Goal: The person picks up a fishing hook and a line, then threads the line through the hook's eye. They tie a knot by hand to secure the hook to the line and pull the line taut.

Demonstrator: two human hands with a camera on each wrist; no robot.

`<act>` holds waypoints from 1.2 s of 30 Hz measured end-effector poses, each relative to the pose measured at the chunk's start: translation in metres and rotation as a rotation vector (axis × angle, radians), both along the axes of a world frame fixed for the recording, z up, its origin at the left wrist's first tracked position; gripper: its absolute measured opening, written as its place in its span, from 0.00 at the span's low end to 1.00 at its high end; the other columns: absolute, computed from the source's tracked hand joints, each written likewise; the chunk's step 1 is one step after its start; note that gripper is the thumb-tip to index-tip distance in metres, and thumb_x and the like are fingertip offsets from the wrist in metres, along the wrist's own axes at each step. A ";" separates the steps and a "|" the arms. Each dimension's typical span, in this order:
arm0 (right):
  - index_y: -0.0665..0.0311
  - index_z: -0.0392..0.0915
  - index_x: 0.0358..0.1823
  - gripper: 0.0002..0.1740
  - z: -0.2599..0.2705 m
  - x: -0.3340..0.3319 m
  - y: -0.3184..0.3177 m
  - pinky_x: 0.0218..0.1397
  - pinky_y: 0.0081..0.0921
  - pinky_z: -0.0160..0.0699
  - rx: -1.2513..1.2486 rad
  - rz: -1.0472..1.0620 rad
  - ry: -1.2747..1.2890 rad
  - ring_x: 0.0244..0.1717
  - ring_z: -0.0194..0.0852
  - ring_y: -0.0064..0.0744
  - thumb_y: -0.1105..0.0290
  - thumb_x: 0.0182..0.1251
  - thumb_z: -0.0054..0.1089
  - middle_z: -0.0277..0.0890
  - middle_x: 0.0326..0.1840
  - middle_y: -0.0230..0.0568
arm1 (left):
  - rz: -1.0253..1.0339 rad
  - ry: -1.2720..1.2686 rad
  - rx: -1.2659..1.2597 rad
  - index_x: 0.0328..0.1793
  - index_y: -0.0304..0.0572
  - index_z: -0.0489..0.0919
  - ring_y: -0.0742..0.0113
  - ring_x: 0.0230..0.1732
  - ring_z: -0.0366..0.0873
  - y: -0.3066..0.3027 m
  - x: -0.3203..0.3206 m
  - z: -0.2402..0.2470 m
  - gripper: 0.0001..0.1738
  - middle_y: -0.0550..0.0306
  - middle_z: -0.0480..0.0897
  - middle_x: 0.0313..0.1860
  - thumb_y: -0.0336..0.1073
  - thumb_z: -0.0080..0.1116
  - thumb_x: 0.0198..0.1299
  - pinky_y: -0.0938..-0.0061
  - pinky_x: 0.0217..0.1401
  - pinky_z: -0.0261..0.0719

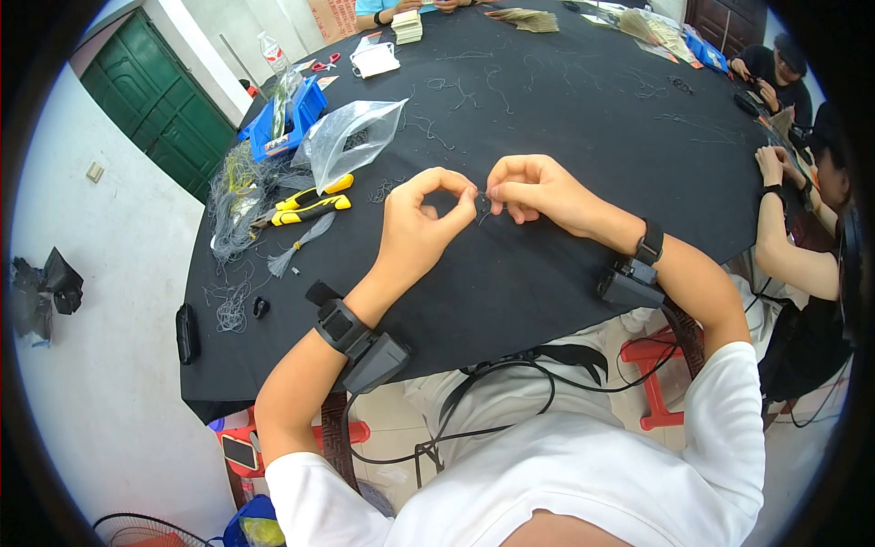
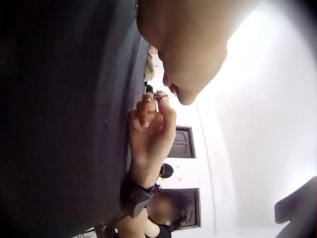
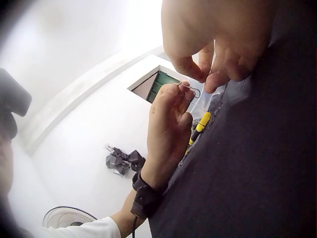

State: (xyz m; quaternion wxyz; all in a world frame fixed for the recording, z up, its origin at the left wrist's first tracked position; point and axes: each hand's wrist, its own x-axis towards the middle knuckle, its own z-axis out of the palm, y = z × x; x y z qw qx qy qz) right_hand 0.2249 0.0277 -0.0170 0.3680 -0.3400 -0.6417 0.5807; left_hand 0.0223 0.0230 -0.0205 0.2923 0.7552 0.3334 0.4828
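Over the black tablecloth, my left hand (image 1: 422, 219) and right hand (image 1: 547, 193) meet almost fingertip to fingertip. Thumb and forefinger of the left hand pinch a small fishhook (image 3: 197, 91), its bend sticking out past the fingertips in the right wrist view. A thin grey line (image 1: 484, 217) hangs between the hands in the head view. My right hand pinches the line close beside the hook, its thumb and forefinger together and the other fingers curled. In the left wrist view, fine strands (image 2: 170, 94) show at the meeting fingertips.
Left of my hands lie yellow-black pliers (image 1: 310, 211), a tangle of grey line (image 1: 239, 205), a clear plastic bag (image 1: 351, 137) and a blue bin (image 1: 290, 123). Loose strands (image 1: 451, 91) are scattered farther back. Other people sit at the right (image 1: 807, 182) and far edges.
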 end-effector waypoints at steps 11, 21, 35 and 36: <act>0.64 0.74 0.36 0.06 0.000 -0.002 -0.001 0.19 0.10 0.59 -0.002 -0.024 -0.003 0.20 0.69 0.13 0.69 0.62 0.55 0.77 0.27 0.34 | -0.179 -0.161 -0.310 0.38 0.33 0.77 0.84 0.24 0.72 0.001 0.000 -0.003 0.06 0.62 0.78 0.32 0.30 0.56 0.60 0.89 0.25 0.67; 0.65 0.75 0.35 0.06 -0.001 -0.002 0.000 0.20 0.10 0.59 -0.012 -0.073 0.013 0.19 0.65 0.12 0.69 0.62 0.55 0.74 0.25 0.31 | -0.272 -0.431 -0.616 0.37 0.39 0.78 0.85 0.24 0.62 0.001 0.003 -0.007 0.06 0.68 0.73 0.28 0.34 0.56 0.61 0.87 0.28 0.61; 0.59 0.76 0.33 0.05 0.005 -0.004 -0.004 0.21 0.10 0.49 0.045 -0.090 -0.122 0.20 0.57 0.08 0.67 0.61 0.56 0.69 0.22 0.24 | -0.278 -0.305 -0.634 0.38 0.39 0.80 0.86 0.23 0.58 0.004 -0.002 -0.006 0.07 0.72 0.70 0.22 0.35 0.56 0.60 0.87 0.25 0.55; 0.59 0.76 0.33 0.05 0.004 -0.004 -0.004 0.21 0.10 0.49 0.056 -0.085 -0.122 0.21 0.57 0.08 0.67 0.62 0.56 0.69 0.22 0.23 | -0.256 -0.277 -0.638 0.38 0.39 0.80 0.86 0.23 0.58 0.002 -0.003 -0.002 0.08 0.72 0.70 0.23 0.35 0.56 0.60 0.87 0.25 0.54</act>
